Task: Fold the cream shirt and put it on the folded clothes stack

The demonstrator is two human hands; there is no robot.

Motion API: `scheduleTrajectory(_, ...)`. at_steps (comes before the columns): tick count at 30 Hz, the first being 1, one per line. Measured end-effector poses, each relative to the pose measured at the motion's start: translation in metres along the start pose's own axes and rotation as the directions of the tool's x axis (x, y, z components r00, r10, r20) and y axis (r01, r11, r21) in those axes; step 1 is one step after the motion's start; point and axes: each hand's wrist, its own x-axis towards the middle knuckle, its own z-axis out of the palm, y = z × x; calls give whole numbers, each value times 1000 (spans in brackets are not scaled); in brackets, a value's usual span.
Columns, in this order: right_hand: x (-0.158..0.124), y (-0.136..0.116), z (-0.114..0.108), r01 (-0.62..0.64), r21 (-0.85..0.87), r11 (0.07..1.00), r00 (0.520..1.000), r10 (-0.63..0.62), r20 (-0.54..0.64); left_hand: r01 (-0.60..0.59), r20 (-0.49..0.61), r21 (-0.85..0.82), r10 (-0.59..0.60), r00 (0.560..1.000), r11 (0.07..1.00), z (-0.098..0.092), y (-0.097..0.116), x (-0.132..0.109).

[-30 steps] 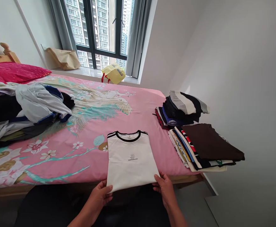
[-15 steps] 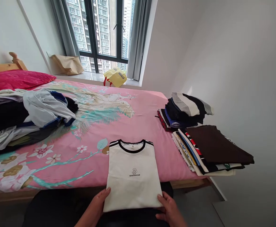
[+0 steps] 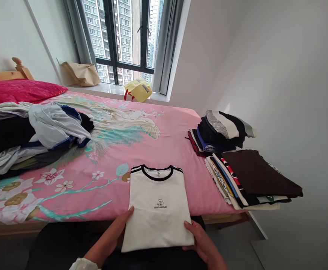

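A folded white T-shirt (image 3: 158,221) with a black collar, black shoulder stripes and a small dark print lies partly on the bed's front edge and reaches out over my lap. My left hand (image 3: 121,225) grips its left side, thumb on top and fingers hidden beneath. At the lower right side my right hand (image 3: 196,238) pinches the shirt, its thumb on the upper face and the fingers under the cloth.
Right of the shirt are a stack of folded shirts (image 3: 261,174) with a brown one on top and, behind it, another folded clothes pile (image 3: 223,131). A loose heap of clothes (image 3: 54,125) covers the left of the pink bedspread (image 3: 169,150). A yellow bag (image 3: 138,90) sits by the window.
My left hand has moved up along the shirt's left side, and its sleeve cuff now shows. My right hand has shifted slightly inward and up. The shirt stays in nearly the same place.
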Motion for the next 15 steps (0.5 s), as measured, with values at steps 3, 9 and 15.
scheduleTrajectory(3,0,0,0,38,-4,999,996,-37,79,7,104,-107,4,995,994,-4,-2,-2)
scheduleTrajectory(9,-20,11,12,30,24,999,985,-34,171,85,287,-287,1,958,954,-36,-34,-23)
scheduleTrajectory(15,-39,42,52,-36,130,991,983,11,182,42,186,-489,57,981,871,-43,-61,-41)
